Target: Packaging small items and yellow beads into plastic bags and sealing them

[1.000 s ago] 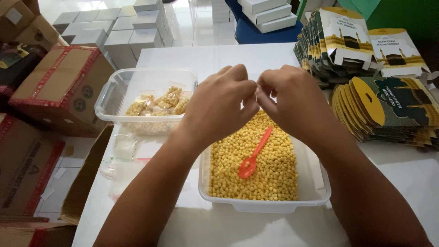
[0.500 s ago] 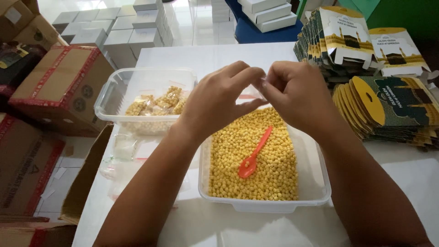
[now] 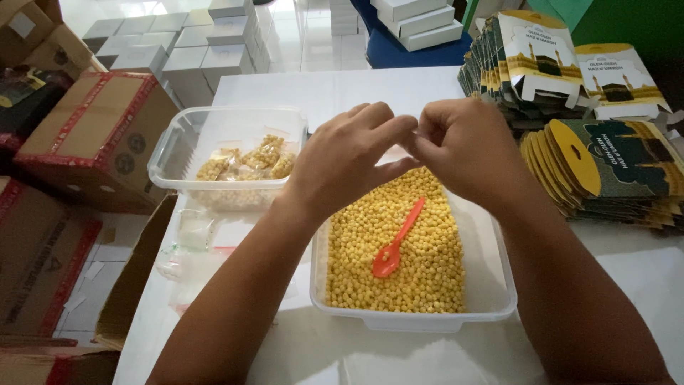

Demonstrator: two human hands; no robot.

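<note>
Both hands' grips pinched together, contents unclear, above tub [image 3: 499,303] of yellow pellets [image 3: 399,249].

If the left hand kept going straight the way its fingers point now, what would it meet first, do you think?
The left hand points rightward, and its fingertips already meet the right hand above the tub of yellow pellets. So the right hand's fingers come first, though depth is hard to judge.

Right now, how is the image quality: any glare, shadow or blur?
Head view: bright daylight washes out the floor behind the table; both hands and forearms look dark and underexposed; the yellow pellets and orange spoon are sharp.
</note>
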